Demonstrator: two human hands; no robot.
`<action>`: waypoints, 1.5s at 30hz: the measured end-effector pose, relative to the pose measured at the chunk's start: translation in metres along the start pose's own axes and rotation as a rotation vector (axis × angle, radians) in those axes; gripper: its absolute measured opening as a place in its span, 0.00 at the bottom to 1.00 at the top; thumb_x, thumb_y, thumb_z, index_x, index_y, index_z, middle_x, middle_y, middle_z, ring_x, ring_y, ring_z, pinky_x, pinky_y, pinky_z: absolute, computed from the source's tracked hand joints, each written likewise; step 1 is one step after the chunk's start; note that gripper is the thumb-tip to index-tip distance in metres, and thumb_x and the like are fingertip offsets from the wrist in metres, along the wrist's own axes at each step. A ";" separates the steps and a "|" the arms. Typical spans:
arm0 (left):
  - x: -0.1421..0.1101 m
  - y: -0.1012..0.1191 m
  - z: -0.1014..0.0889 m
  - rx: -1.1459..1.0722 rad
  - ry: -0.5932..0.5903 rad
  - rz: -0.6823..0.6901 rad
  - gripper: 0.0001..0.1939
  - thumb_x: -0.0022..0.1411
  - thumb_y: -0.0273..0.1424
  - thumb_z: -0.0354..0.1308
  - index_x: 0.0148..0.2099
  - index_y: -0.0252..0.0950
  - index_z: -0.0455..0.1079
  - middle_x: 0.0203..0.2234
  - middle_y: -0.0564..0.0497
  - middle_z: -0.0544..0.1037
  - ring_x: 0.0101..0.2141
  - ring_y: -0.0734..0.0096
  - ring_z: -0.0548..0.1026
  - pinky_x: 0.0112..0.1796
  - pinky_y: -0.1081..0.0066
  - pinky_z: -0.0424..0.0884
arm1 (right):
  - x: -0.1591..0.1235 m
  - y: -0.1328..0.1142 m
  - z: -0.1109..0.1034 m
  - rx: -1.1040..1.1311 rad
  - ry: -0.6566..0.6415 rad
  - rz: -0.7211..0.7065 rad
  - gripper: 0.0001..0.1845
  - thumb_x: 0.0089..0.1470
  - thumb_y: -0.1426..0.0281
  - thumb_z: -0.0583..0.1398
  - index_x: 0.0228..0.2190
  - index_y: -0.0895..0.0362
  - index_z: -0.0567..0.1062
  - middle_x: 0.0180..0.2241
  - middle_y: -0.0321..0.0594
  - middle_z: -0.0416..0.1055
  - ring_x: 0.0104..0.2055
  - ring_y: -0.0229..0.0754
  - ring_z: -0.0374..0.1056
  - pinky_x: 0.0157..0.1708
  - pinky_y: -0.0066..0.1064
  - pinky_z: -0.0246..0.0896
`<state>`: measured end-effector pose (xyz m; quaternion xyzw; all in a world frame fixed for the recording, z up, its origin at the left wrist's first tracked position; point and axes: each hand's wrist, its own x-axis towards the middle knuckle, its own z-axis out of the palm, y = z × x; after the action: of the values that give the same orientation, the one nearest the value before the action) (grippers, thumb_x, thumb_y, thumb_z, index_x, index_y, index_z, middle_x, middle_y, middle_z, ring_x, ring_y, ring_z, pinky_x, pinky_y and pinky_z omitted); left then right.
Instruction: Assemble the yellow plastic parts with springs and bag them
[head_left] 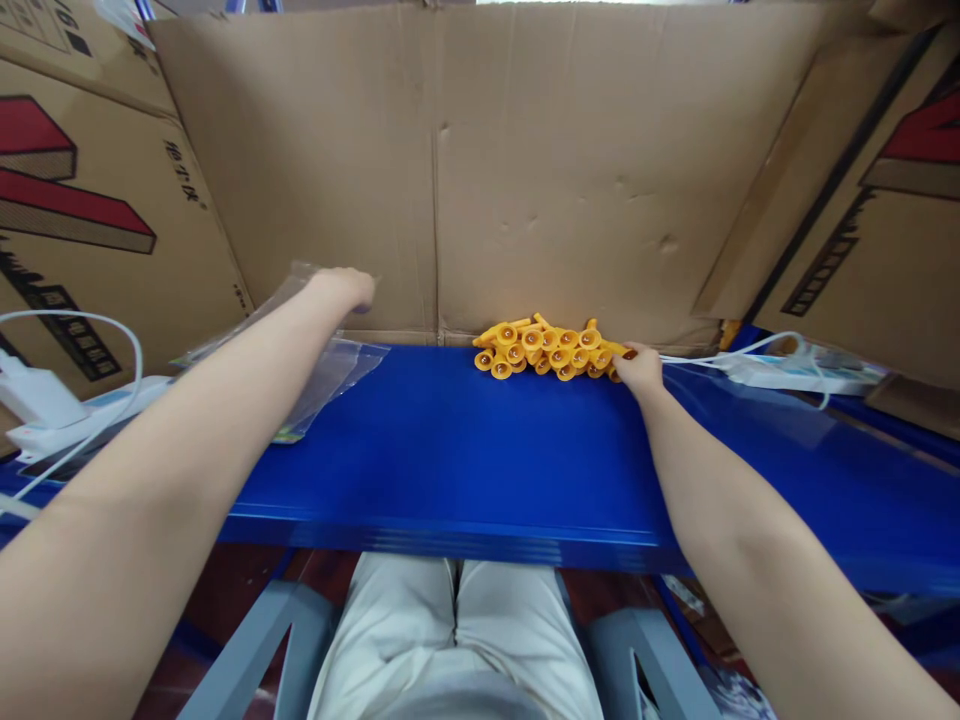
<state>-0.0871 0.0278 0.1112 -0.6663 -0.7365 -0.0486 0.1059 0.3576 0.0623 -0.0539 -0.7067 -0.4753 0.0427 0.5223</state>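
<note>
Several yellow plastic pieces with flared, cup-like ends point(555, 348) lie heaped against the cardboard at the back of the blue table. At the heap's right end, my right hand point(643, 370) is closed on one yellow flared piece point(616, 347). My left hand point(351, 288) is raised in front of the cardboard on the left, fingers curled closed. What it holds, if anything, is hidden. Beneath and behind my left forearm lies a clear plastic bag point(341, 372), partly covered by the arm.
A cardboard sheet point(540, 180) walls the back of the blue table point(465, 450). Printed cartons stand at left point(90, 200) and right point(892, 240). A white power strip with cables point(806, 372) lies at right; a white plug point(37, 392) sits at left.
</note>
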 end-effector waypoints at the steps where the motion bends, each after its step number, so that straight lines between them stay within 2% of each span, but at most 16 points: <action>1: -0.007 0.015 -0.005 0.078 -0.001 0.021 0.23 0.58 0.25 0.56 0.55 0.23 0.67 0.51 0.35 0.73 0.54 0.47 0.66 0.53 0.47 0.59 | 0.000 -0.001 0.000 0.001 0.001 -0.002 0.21 0.43 0.75 0.60 0.43 0.63 0.76 0.38 0.49 0.76 0.43 0.48 0.71 0.48 0.39 0.64; 3: -0.021 0.041 -0.007 0.056 0.026 0.145 0.28 0.59 0.22 0.52 0.62 0.34 0.61 0.58 0.40 0.67 0.56 0.50 0.65 0.55 0.52 0.58 | -0.001 -0.004 -0.001 -0.003 0.007 -0.012 0.23 0.44 0.75 0.60 0.45 0.64 0.75 0.40 0.51 0.75 0.44 0.48 0.71 0.49 0.39 0.64; 5: -0.031 0.061 0.003 -0.098 -0.008 0.338 0.31 0.59 0.22 0.51 0.64 0.45 0.59 0.61 0.50 0.65 0.59 0.58 0.62 0.57 0.60 0.56 | -0.002 -0.007 -0.002 -0.008 0.012 -0.016 0.24 0.45 0.74 0.60 0.47 0.65 0.74 0.41 0.52 0.75 0.44 0.48 0.71 0.49 0.39 0.63; 9: -0.045 0.082 0.038 -0.245 -0.164 0.521 0.33 0.53 0.22 0.51 0.60 0.51 0.66 0.62 0.58 0.63 0.60 0.63 0.63 0.57 0.67 0.57 | -0.004 -0.011 -0.004 -0.001 0.008 -0.019 0.25 0.45 0.73 0.60 0.47 0.65 0.74 0.41 0.52 0.75 0.44 0.49 0.71 0.49 0.40 0.63; 14: -0.058 0.082 0.068 -0.251 -0.374 0.486 0.24 0.51 0.27 0.54 0.48 0.53 0.75 0.53 0.59 0.74 0.54 0.62 0.70 0.55 0.65 0.62 | -0.004 -0.009 -0.004 -0.005 0.039 -0.033 0.24 0.45 0.73 0.60 0.47 0.65 0.74 0.42 0.53 0.75 0.45 0.49 0.71 0.50 0.39 0.62; 18: -0.062 0.075 0.075 -0.260 -0.449 0.430 0.20 0.56 0.43 0.54 0.51 0.49 0.74 0.55 0.54 0.72 0.55 0.58 0.69 0.55 0.61 0.61 | -0.003 -0.007 -0.003 0.006 0.051 -0.033 0.24 0.45 0.73 0.60 0.46 0.65 0.74 0.41 0.52 0.75 0.44 0.50 0.71 0.50 0.40 0.63; 21: -0.066 0.074 0.078 -0.301 -0.392 0.357 0.32 0.60 0.56 0.41 0.52 0.44 0.73 0.57 0.48 0.70 0.57 0.54 0.67 0.55 0.60 0.61 | -0.002 -0.008 -0.003 0.020 0.059 -0.041 0.24 0.44 0.73 0.60 0.46 0.65 0.75 0.41 0.52 0.75 0.44 0.50 0.71 0.49 0.41 0.64; 23: -0.070 0.076 0.081 -0.284 -0.291 0.304 0.40 0.62 0.58 0.30 0.52 0.38 0.74 0.56 0.43 0.70 0.57 0.52 0.66 0.55 0.59 0.61 | -0.003 -0.010 -0.004 0.024 0.078 -0.051 0.23 0.45 0.73 0.60 0.45 0.64 0.75 0.40 0.51 0.76 0.44 0.50 0.72 0.49 0.40 0.64; 25: -0.074 0.078 0.085 -0.258 -0.189 0.238 0.44 0.63 0.56 0.25 0.51 0.34 0.74 0.54 0.39 0.72 0.56 0.50 0.67 0.55 0.58 0.62 | -0.003 -0.013 -0.005 0.035 0.113 -0.066 0.23 0.45 0.72 0.60 0.45 0.63 0.75 0.40 0.49 0.76 0.44 0.49 0.72 0.49 0.40 0.64; 27: -0.078 0.081 0.088 -0.213 -0.112 0.172 0.39 0.64 0.55 0.32 0.53 0.35 0.73 0.52 0.38 0.74 0.55 0.47 0.69 0.53 0.56 0.64 | -0.003 -0.019 -0.004 0.063 0.158 -0.085 0.22 0.46 0.72 0.60 0.45 0.63 0.75 0.40 0.50 0.76 0.44 0.49 0.72 0.49 0.40 0.64; 29: -0.080 0.082 0.091 -0.160 -0.059 0.129 0.31 0.62 0.52 0.45 0.55 0.37 0.71 0.52 0.39 0.74 0.54 0.47 0.69 0.52 0.56 0.65 | -0.003 -0.029 -0.003 0.118 0.196 -0.102 0.22 0.47 0.71 0.59 0.45 0.64 0.75 0.41 0.51 0.75 0.44 0.49 0.72 0.48 0.39 0.65; 32: -0.080 0.080 0.094 -0.125 -0.034 0.110 0.29 0.58 0.47 0.54 0.57 0.37 0.69 0.54 0.39 0.72 0.54 0.46 0.69 0.51 0.56 0.66 | -0.004 -0.050 0.002 0.259 0.188 -0.108 0.24 0.50 0.68 0.57 0.48 0.64 0.72 0.41 0.51 0.74 0.41 0.47 0.73 0.43 0.38 0.67; 36: -0.076 0.073 0.100 -0.139 -0.083 0.113 0.31 0.58 0.48 0.53 0.59 0.36 0.64 0.56 0.37 0.70 0.56 0.46 0.67 0.52 0.56 0.65 | -0.018 -0.090 0.009 0.431 0.080 -0.112 0.25 0.53 0.66 0.56 0.51 0.63 0.70 0.42 0.49 0.73 0.32 0.41 0.72 0.33 0.34 0.68; 39: -0.071 0.068 0.106 -0.178 -0.136 0.111 0.33 0.59 0.48 0.51 0.61 0.35 0.61 0.57 0.37 0.68 0.57 0.48 0.65 0.53 0.57 0.64 | -0.040 -0.120 0.013 0.527 -0.072 -0.160 0.21 0.53 0.64 0.57 0.48 0.60 0.72 0.39 0.45 0.73 0.27 0.37 0.70 0.29 0.30 0.67; 42: -0.068 0.065 0.109 -0.193 -0.161 0.100 0.29 0.60 0.44 0.49 0.60 0.35 0.61 0.57 0.37 0.68 0.56 0.51 0.67 0.52 0.60 0.65 | -0.063 -0.140 0.014 0.595 -0.339 -0.201 0.16 0.50 0.65 0.61 0.40 0.60 0.75 0.32 0.40 0.75 0.21 0.33 0.66 0.25 0.28 0.65; 45: -0.066 0.064 0.109 -0.201 -0.133 0.069 0.25 0.59 0.39 0.50 0.57 0.34 0.63 0.54 0.37 0.72 0.52 0.51 0.71 0.48 0.61 0.68 | -0.080 -0.146 0.016 0.552 -0.598 -0.211 0.09 0.47 0.69 0.63 0.32 0.60 0.77 0.23 0.36 0.73 0.19 0.33 0.64 0.22 0.26 0.63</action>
<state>-0.0278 -0.0066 -0.0141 -0.7002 -0.7100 -0.0743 -0.0088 0.2131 0.0167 0.0179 -0.4444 -0.6464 0.3181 0.5324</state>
